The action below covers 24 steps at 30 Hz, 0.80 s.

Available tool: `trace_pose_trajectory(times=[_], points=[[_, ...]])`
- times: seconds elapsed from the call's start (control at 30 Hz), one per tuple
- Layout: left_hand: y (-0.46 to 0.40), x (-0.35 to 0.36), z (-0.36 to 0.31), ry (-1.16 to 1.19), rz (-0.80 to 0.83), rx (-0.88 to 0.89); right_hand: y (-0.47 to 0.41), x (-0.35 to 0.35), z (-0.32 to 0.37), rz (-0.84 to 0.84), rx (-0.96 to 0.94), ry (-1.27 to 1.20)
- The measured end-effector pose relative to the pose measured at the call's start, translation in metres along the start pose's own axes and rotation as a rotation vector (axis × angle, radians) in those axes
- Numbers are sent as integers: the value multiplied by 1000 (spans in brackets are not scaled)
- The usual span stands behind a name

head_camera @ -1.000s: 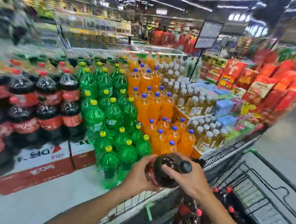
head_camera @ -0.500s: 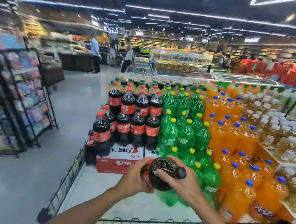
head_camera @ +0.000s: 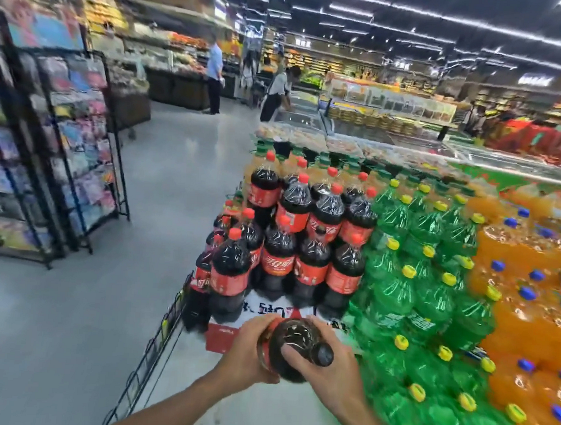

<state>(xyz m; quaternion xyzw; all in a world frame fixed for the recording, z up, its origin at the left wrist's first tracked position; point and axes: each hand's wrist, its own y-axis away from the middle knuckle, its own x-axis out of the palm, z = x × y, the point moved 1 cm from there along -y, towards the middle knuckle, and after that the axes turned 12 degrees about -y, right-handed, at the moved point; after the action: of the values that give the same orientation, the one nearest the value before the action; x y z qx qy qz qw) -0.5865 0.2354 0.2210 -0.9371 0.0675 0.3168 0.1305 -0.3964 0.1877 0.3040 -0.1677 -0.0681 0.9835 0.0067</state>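
Both hands are clamped on one big cola bottle [head_camera: 293,337]. My left hand [head_camera: 246,352] cups the labelled body from the side, and my right hand [head_camera: 331,372] wraps the shoulder just under the black cap [head_camera: 324,354]. I hold the bottle tilted, cap toward me, above the display platform [head_camera: 274,417], just in front of the stacked red-capped colas [head_camera: 303,240] and beside the green bottles [head_camera: 416,288]. It looks full, so I expect it to be heavy, with smooth plastic that gives slightly and could slip. I judge the neck and the labelled waist the surest grips, with one hand under the weight.
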Motion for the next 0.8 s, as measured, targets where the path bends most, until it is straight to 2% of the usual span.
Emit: trace_pose_trajectory(times=[0.13,0.2,0.3,0.37,0.43,0.57,0.7,0.8], points=[[-42,8,51,80,-60,-88,-43,31,-14,-32,30,14],[-57,18,73,223,-61,-234,-61,43,-23,-62,50,37],[-72,32,99,348,-35,-573,-86,56,-35,-93,95,91],[-87,47,117,569,-46,-737,-100,62,-41,-86,113,144],[-97,41,100,719,-48,-847,-114,66,-42,-61,132,208],[-118,34,89,933,-106,-859,-146,72,-32,2,174,324],[-121,24,90,661,5,-731,-183,78,-15,74,208,381],[-126,34,115,646,-33,-659,-206,89,-9,96,288,330]])
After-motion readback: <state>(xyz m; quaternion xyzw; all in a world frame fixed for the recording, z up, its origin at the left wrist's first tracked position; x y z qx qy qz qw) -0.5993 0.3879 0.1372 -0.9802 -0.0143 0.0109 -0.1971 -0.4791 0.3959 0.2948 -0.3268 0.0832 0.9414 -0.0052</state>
